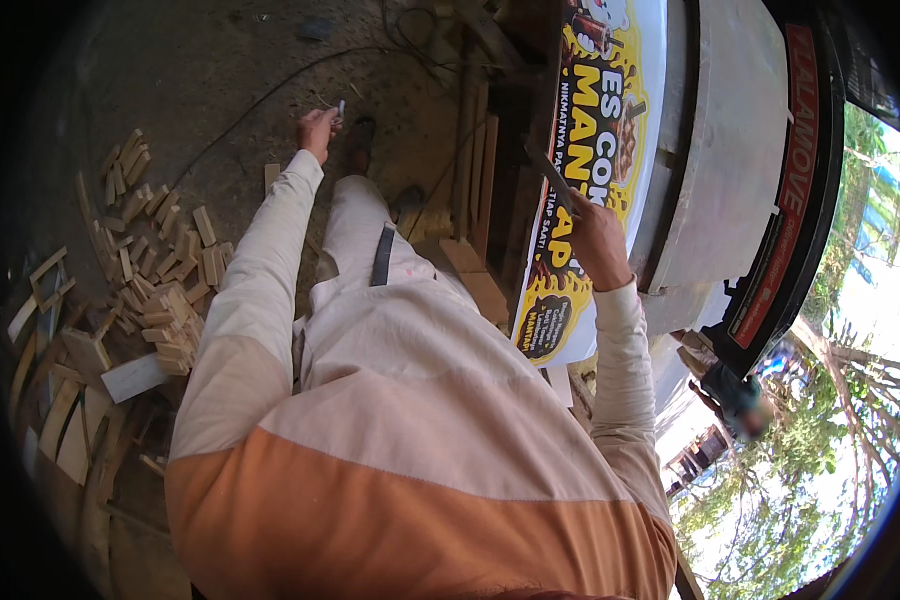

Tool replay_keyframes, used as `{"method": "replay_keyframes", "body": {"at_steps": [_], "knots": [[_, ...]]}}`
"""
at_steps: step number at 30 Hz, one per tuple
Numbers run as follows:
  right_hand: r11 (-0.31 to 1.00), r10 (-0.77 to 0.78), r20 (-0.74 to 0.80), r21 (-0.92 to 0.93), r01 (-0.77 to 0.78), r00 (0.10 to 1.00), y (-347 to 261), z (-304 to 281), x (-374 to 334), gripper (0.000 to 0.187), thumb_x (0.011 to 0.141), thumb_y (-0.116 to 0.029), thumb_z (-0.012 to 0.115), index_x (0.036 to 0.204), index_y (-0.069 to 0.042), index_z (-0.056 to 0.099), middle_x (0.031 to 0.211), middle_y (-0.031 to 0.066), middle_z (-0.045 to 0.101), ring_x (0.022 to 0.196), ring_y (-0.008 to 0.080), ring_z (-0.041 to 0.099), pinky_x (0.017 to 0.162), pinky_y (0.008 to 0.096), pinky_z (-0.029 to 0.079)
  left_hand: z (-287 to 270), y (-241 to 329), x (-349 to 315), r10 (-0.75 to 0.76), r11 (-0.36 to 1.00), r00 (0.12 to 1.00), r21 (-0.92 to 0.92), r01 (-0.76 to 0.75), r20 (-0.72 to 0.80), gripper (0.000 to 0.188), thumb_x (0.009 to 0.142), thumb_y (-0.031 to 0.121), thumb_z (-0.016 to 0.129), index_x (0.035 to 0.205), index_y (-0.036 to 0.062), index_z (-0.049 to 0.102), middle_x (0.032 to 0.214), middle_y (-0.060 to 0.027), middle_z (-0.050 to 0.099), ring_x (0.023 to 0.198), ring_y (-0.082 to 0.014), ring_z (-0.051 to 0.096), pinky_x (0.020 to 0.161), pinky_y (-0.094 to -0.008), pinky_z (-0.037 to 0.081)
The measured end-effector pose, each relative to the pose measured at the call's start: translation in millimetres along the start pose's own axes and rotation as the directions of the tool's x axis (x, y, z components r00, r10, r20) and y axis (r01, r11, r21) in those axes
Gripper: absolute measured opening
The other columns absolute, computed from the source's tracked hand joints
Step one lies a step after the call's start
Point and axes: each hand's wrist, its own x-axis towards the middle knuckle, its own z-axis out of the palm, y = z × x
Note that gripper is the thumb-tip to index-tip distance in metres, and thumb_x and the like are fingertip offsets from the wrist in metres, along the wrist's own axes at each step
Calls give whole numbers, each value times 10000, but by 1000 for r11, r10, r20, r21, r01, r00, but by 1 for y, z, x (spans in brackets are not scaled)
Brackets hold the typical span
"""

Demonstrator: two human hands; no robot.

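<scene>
My left hand (316, 134) is stretched out ahead, above the dirt floor. Its fingers pinch a small slim pale object (341, 109), too small to name. On the other side my right hand (598, 242) is closed round a long, flat, dark tool (546, 166) that points up and to the left; its exact kind does not show clearly. Behind that hand hangs a yellow, black and white printed banner (610, 110), and the tool lies across its left edge in view. Whether the hand touches the banner I cannot tell.
Many short wood offcuts (165, 235) lie heaped at the left, with longer boards (65, 430) nearer me. A dark cable (270, 92) crosses the floor. Timber planks (482, 170) stand beside the banner. A person (735, 395) and trees (850, 400) are at the right.
</scene>
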Motion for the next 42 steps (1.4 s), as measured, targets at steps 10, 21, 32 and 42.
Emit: {"method": "replay_keyframes", "body": {"at_steps": [10, 21, 32, 42], "knots": [[998, -56, 8, -22, 57, 998, 1, 19, -10, 475, 824, 39, 548, 1275, -82, 640, 819, 219, 672, 752, 412, 661, 681, 509, 515, 93, 33, -101, 71, 995, 870, 32, -99, 488, 276, 886, 210, 741, 709, 70, 582, 642, -2, 561, 548, -128, 613, 577, -269, 485], [999, -37, 18, -16, 38, 999, 0, 32, -24, 453, 833, 39, 529, 1257, -76, 643, 792, 235, 669, 766, 423, 671, 672, 507, 520, 121, 23, -144, -22, 927, 780, 305, -218, 625, 236, 911, 270, 729, 905, 37, 690, 625, 10, 557, 442, -74, 463, 444, -260, 373], [998, 51, 99, -35, -48, 994, -5, 30, -61, 506, 814, -41, 696, 1308, -32, 588, 838, 214, 673, 784, 407, 667, 670, 504, 513, 146, 5, -180, 35, 849, 750, 377, -371, 660, 349, 934, 369, 685, 906, 31, 768, 563, -27, 536, 520, -107, 512, 517, -310, 398], [996, 82, 22, -39, -81, 996, -18, 19, -102, 441, 877, -2, 562, 1313, -57, 598, 805, 200, 657, 733, 389, 669, 643, 488, 519, 213, -52, -212, -187, 982, 730, 131, 134, 658, 261, 962, 285, 610, 894, 45, 685, 737, -1, 550, 599, -101, 516, 527, -266, 428]]}}
